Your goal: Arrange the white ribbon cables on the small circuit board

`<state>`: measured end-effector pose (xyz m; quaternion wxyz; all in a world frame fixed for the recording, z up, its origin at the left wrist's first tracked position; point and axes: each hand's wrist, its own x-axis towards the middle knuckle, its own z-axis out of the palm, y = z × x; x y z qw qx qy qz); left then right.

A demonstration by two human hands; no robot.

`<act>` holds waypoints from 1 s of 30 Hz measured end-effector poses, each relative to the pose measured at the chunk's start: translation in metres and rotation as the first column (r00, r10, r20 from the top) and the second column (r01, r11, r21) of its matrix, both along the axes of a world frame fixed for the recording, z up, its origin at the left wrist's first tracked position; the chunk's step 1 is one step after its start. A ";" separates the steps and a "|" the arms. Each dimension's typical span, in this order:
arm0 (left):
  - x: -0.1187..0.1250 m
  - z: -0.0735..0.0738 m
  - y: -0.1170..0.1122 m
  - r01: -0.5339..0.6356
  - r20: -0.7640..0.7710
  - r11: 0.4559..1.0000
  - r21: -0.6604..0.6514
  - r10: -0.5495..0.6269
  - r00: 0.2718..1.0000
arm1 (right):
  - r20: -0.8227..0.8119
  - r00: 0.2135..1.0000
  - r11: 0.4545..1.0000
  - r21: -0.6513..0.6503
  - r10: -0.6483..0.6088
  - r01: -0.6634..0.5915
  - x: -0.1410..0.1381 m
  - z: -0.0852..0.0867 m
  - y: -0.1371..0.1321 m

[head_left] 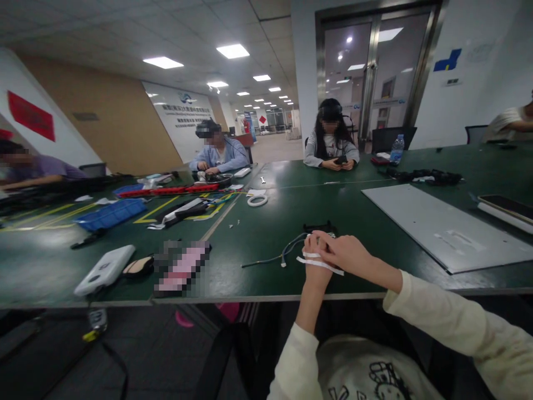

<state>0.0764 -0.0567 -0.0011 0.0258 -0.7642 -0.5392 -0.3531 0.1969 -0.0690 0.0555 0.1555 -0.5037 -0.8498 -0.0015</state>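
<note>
Just above the near table edge, my left hand (pixel 313 245) has its fingers curled in. What they hold, if anything, is hidden. Two white strips of tape (pixel 310 262) lie across the back of this hand and its wrist, the lower one sticking out on both sides. Reaching in from the right, my right hand (pixel 347 250) lies over my left knuckles with its fingers bent together, and what they pinch cannot be made out. A dark cable bundle (pixel 266 261) with a small white connector runs along the table up to my hands. Right behind them sits a black part (pixel 320 228), partly covered.
A large grey panel (pixel 441 222) lies to the right. On the left are a pink phone (pixel 185 269), a white device (pixel 106 269) and a blue tray (pixel 110 214). A white tape roll (pixel 257 200) lies farther back. Two people (pixel 219 153) sit across the table.
</note>
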 end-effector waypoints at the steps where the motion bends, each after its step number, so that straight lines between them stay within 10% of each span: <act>1: 0.000 0.002 0.001 -0.006 0.012 1.000 -0.006 0.006 1.000 | -0.023 1.000 1.000 -0.021 0.011 -0.011 0.005 0.002 -0.001; 7: -0.002 0.006 0.007 -0.038 0.069 0.999 -0.032 0.040 0.997 | -0.416 0.909 0.986 -0.143 0.021 -0.088 0.070 0.008 0.040; 11: -0.016 0.015 0.025 0.055 0.082 0.998 -0.027 -0.052 0.995 | -0.356 0.900 0.967 -0.057 -0.253 0.249 0.144 -0.019 0.101; 17: -0.051 0.037 0.075 0.241 -0.034 0.970 -0.038 -0.242 0.970 | -0.040 0.656 0.652 -0.167 -0.754 0.739 0.228 -0.096 0.152; 30: -0.062 0.010 0.104 0.268 -0.301 0.875 -0.404 -0.404 0.864 | 0.074 0.692 0.677 -0.155 -0.719 0.720 0.234 -0.116 0.153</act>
